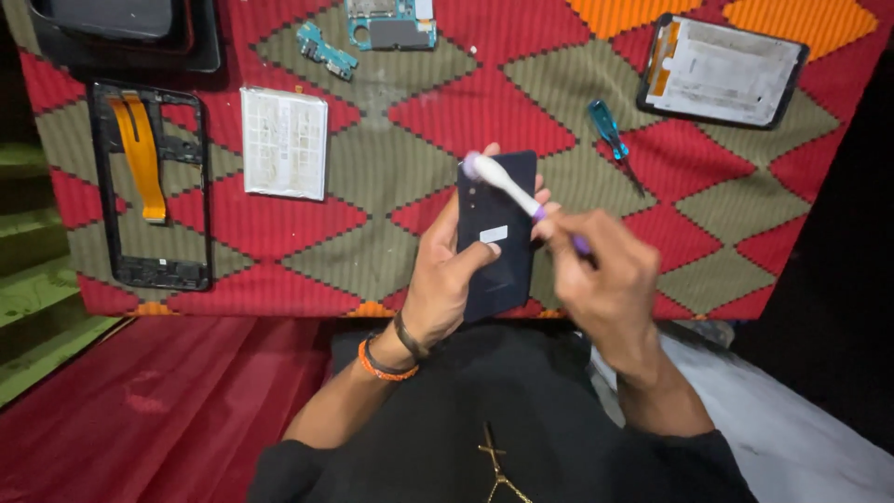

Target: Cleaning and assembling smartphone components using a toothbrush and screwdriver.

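Clearly the phone lay well apart already. Nearest the camera, the left hand [447, 270] gripped a dark back cover [496, 233], thumb across its face and fingers wrapped behind, holding it tilted above the near edge of the patterned cloth [279, 251]. The right hand [605, 275] was closed around the purple handle of a toothbrush [507, 186], whose white head rested at the cover's upper left corner, by the camera openings. Judging from that contact, cleaning of the cover was under way; whether the rest of it had been brushed could not be told.

Farther out on the cloth the other parts sat loose and unassembled. A white battery [284, 142] lay left of the cover, and beyond it to the left the black frame [149, 186] with an orange flex cable [142, 154] hanging in it. A blue screwdriver [610, 130] rested to the right, near the hands. At the far edge were a small teal board [326, 51], a larger circuit board [391, 23], and at the far right the screen [722, 70], lying face down. By the look of things, every part remained to be fitted back.
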